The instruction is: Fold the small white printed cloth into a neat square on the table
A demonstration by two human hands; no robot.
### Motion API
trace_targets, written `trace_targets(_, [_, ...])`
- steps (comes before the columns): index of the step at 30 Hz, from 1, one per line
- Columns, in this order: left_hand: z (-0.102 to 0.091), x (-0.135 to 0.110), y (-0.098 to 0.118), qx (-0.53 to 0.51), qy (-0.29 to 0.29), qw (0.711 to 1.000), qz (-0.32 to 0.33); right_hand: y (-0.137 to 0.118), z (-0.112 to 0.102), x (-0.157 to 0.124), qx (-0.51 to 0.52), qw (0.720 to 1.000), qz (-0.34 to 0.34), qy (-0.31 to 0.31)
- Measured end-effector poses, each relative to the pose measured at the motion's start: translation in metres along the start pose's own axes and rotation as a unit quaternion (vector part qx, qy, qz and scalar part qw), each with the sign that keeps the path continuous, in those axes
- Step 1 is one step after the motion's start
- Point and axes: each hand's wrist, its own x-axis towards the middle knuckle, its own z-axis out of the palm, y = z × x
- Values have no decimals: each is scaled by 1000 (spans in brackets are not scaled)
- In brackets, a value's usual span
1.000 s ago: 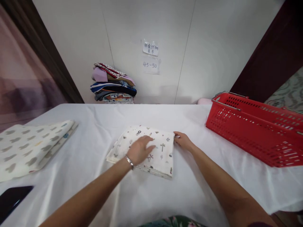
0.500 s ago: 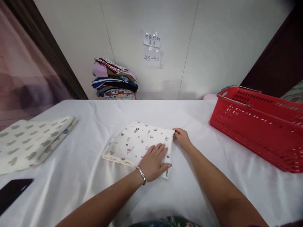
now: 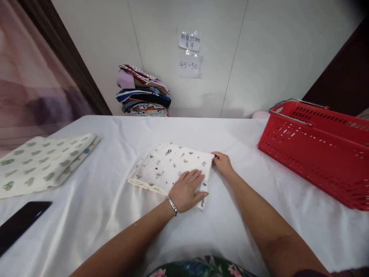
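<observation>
A folded white cloth with small printed figures (image 3: 167,165) lies in the middle of the white-covered table (image 3: 115,215). My left hand (image 3: 187,190), with a bracelet at the wrist, lies flat on the cloth's near right corner, fingers stretched out. My right hand (image 3: 223,163) pinches the cloth's far right corner between closed fingers.
A red plastic basket (image 3: 317,150) stands at the right. A folded cloth with grey-green shapes (image 3: 43,163) lies at the left, a black phone (image 3: 20,221) near it at the front left. A stack of folded clothes (image 3: 142,92) sits against the wall under paper notes (image 3: 189,54).
My left hand slid from the cloth's middle to its near right corner and stayed flat there. My right hand kept hold of the far right corner.
</observation>
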Motion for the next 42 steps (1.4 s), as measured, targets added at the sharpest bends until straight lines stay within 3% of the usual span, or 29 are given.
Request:
trace_targets(4, [-3,-4,6,-17,44,999,-13,-3,-6,-2,-27,999,25,13])
trace_targets(8, [-5,-4,22,-19,65,995,-75,-6,-12,-6,-33,997,66,1])
trace_targets(14, [2,12,40,38,13,982,-182,-21,-13,-12,55,988,99,-109])
trace_targets(21, [-10,24,29,-39,-48,961,-268,-31,-14,-16,172,964,147,-139])
trace_targets(24, [-8,20,31,-28,-33,969,-244,-31,-14,-17,198,956,157,-150])
trace_targets(28, [4,2,42,34,30,986,-159,-31,-13,-18,212,956,152,-135])
trace_targets(33, [14,-29,53,23,73,995,-71,-29,-17,-17,185,973,135,-28])
trace_targets(36, [12,-44,53,-8,79,997,-27,-37,-20,-20,177,981,78,15])
trace_targets(38, [7,-52,51,-29,84,996,-12,-49,-19,-26,174,985,16,-7])
trace_targets(42, [-5,-68,45,-90,132,986,-37,-83,-7,-50,147,975,-57,-155])
